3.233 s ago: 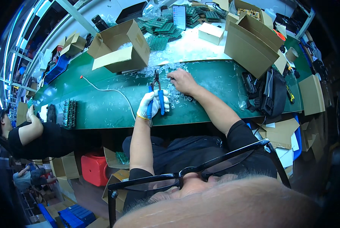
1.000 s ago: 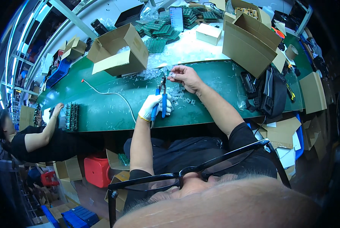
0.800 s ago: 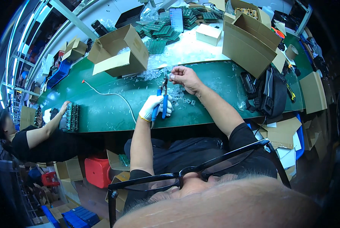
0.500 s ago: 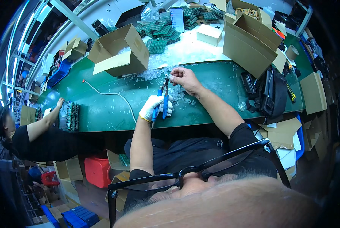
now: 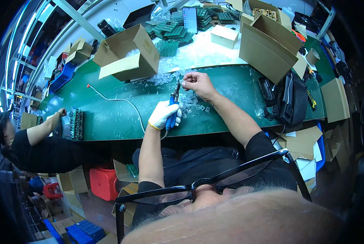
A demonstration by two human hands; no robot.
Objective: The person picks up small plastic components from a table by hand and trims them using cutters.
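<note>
My left hand [image 5: 161, 115], in a white glove, is closed round the blue handles of a pair of cutting pliers [image 5: 172, 118]. The handles are squeezed together and the dark jaws point away from me. My bare right hand [image 5: 201, 85] is pinched beside the jaw tips. Whatever lies between its fingertips is too small to make out. Small clear plastic pieces [image 5: 188, 100] lie scattered under and beside both hands. Beyond the hands is a larger heap of such clear pieces [image 5: 163, 78].
Open cardboard boxes [image 5: 148, 51] [image 5: 267, 53] stand left and right on the green table [image 5: 108, 118]. Behind are stacked green circuit boards [image 5: 167, 48], a phone [image 5: 189, 20] and a white box [image 5: 224, 37]. A black bag [image 5: 290, 99] lies right. A pale hose [image 5: 127, 101] crosses left, towards a co-worker [image 5: 31, 140].
My left hand has squeezed the pliers' spread handles together. My right hand stays almost in place. The co-worker's hand has drawn back slightly.
</note>
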